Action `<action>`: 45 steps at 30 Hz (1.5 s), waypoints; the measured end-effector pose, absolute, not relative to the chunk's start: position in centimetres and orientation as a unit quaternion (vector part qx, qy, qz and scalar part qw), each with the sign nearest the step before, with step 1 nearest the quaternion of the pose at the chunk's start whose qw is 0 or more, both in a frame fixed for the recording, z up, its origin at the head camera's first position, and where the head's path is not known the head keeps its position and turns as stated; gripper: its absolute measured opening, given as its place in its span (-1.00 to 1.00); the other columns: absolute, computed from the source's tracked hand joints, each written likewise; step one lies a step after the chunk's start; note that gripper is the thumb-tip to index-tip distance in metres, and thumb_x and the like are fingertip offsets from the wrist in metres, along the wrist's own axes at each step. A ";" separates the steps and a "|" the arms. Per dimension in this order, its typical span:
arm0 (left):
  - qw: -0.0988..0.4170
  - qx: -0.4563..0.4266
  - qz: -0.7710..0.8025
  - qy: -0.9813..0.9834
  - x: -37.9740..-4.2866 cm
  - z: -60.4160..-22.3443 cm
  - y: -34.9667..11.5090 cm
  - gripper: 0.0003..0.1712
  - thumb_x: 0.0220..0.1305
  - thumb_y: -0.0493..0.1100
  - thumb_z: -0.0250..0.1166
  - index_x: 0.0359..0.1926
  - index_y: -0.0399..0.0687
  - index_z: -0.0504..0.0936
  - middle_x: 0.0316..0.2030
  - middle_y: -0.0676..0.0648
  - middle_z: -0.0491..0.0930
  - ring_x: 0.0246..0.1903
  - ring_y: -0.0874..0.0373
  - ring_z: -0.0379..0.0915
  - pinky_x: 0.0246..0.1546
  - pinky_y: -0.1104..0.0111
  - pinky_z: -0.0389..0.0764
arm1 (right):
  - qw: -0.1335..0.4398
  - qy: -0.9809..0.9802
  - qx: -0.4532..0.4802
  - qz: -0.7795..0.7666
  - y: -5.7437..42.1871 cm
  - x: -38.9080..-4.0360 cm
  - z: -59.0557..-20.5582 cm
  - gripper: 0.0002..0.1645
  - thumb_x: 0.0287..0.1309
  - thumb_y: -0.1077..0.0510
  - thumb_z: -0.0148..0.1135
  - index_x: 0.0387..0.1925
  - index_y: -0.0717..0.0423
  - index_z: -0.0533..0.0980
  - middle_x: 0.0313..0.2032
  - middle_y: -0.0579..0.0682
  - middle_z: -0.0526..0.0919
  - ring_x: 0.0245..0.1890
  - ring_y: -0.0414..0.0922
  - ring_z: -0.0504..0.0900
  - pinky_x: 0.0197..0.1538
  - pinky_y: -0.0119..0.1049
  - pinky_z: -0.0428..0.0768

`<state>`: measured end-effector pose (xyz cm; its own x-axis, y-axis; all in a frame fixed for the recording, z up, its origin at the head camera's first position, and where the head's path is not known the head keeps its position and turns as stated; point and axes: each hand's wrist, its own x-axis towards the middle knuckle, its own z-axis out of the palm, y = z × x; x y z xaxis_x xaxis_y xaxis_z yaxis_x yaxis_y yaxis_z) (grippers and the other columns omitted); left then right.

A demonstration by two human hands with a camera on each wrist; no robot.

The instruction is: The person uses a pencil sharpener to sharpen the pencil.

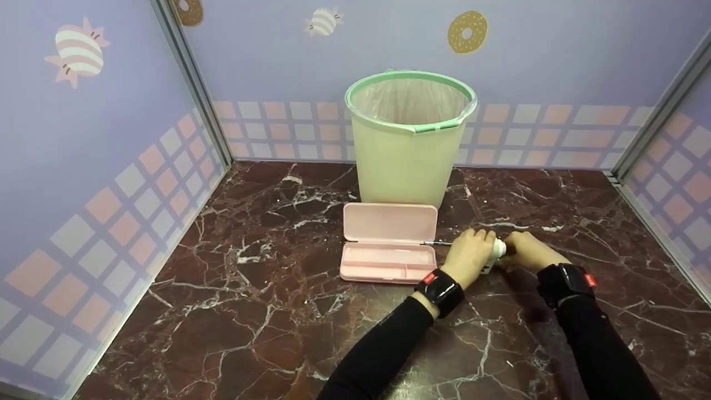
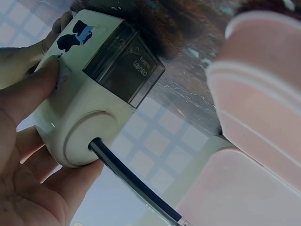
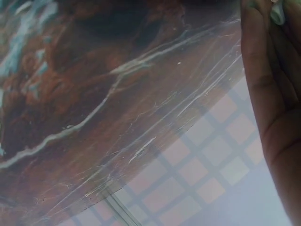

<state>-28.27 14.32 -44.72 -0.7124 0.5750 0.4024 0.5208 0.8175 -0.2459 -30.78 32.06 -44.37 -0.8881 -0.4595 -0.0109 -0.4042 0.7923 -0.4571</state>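
Observation:
A white pencil sharpener [image 2: 94, 89] with a dark see-through shavings drawer [image 2: 127, 70] and dark printed figures is gripped by my left hand [image 1: 469, 253], thumb on one side and fingers on the other. A dark pencil [image 2: 134, 181] sticks out of its round hole, pointing left over the pink pencil case [image 1: 389, 222] in the head view. At the sharpener's opposite end my right hand [image 1: 527, 253] has curled fingers around the crank, mostly hidden by them. In the right wrist view, only a small pale piece [image 3: 278, 13] shows by the fingers.
The pencil case lies with its lid raised, showing divided compartments. Behind it stands a pale green waste bin [image 1: 408, 161] with a clear liner. Patterned panels [image 1: 278, 66] enclose the dark red marbled tabletop [image 1: 250, 311] at the back and sides.

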 end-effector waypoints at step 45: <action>0.216 -0.281 0.083 -0.931 -28.1 -44.3 14.5 -0.65 0.33 -0.09 0.13 0.11 0.14 0.59 -0.12 0.17 0.66 -0.23 0.27 0.56 -0.11 0.52 0.56 | 0.071 0.896 -0.306 -0.315 34.2 -27.9 -39.4 -0.98 0.15 0.26 0.33 -0.38 0.13 0.66 -0.41 0.05 0.74 -0.54 -0.34 0.56 -0.44 -0.45 0.55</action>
